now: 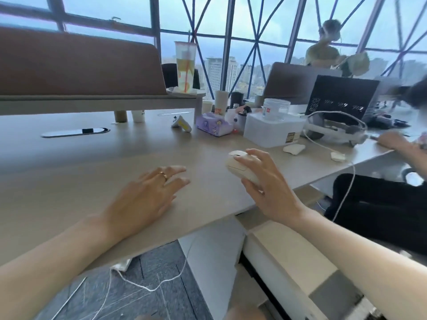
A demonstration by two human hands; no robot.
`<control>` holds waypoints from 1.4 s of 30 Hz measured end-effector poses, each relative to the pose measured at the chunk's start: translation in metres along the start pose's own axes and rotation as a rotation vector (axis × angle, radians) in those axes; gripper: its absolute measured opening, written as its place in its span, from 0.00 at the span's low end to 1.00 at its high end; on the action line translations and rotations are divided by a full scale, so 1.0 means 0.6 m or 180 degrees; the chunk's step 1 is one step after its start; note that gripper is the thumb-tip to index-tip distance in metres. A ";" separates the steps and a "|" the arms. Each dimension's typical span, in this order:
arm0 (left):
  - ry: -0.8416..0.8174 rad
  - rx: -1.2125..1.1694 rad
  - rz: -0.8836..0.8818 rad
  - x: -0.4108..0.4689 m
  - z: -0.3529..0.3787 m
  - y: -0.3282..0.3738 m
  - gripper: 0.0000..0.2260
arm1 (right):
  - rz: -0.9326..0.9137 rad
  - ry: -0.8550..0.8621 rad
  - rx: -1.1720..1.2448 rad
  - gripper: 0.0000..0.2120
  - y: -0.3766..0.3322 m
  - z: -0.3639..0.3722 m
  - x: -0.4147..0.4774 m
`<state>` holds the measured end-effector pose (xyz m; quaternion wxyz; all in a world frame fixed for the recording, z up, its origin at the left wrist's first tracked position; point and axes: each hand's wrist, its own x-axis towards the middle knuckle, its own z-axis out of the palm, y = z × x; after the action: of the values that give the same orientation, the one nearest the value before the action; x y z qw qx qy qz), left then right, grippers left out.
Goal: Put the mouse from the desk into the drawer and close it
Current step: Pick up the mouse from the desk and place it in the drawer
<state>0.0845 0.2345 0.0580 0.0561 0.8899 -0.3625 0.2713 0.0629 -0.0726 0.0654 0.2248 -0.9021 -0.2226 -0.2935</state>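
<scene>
Item: white mouse (242,166) — location, on the table (69,181), toward the near edge at about 3 o'clock from our left hand. Our right hand (268,188) is curled over it, thumb along its left flank, fingers (258,155) draped across the top and far side. We judge the hold to be closing but cannot tell whether the mouse has left the surface; it appears to sit on or just above the tabletop.

Item: left hand (147,195) — flat on the table, palm down, fingers spread and relaxed, holding nothing; a ring (163,174) on one finger.

Item: drawer unit (288,262) — a pale cabinet below the table edge at about 5 o'clock from the mouse, under our right forearm. A dark gap runs beside its top edge; whether a drawer stands open we cannot tell from this angle.

Item: surroundings — tissue pack (213,127) and white box (272,131) at 12 o'clock from the mouse, well apart from it; a headset (335,130) with white cable at 2 o'clock; another person's hand (390,140) at the far right.

Status of task, as we judge it: the first step only — taking hold of the mouse. Left to do: lift it clear, carry it down to the drawer, open the drawer if shut, set the mouse inside, push the drawer closed.
</scene>
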 end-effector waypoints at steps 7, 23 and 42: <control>-0.0155 -0.0872 0.0788 0.078 0.065 0.245 0.17 | 0.0624 0.0080 -0.0332 0.25 0.047 -0.142 -0.138; -0.1424 -0.0623 -0.0630 0.142 0.217 0.374 0.50 | 0.1783 0.0127 -0.0399 0.26 0.151 -0.193 -0.324; -0.0908 -0.0123 -0.0050 0.114 0.237 0.349 0.55 | 0.2948 -0.1391 -0.0111 0.31 0.238 -0.020 -0.272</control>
<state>0.0460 -0.0028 -0.0468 0.0232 0.9209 -0.3650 0.1346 0.0149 -0.2371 -0.0678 0.2644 -0.9500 0.1636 0.0288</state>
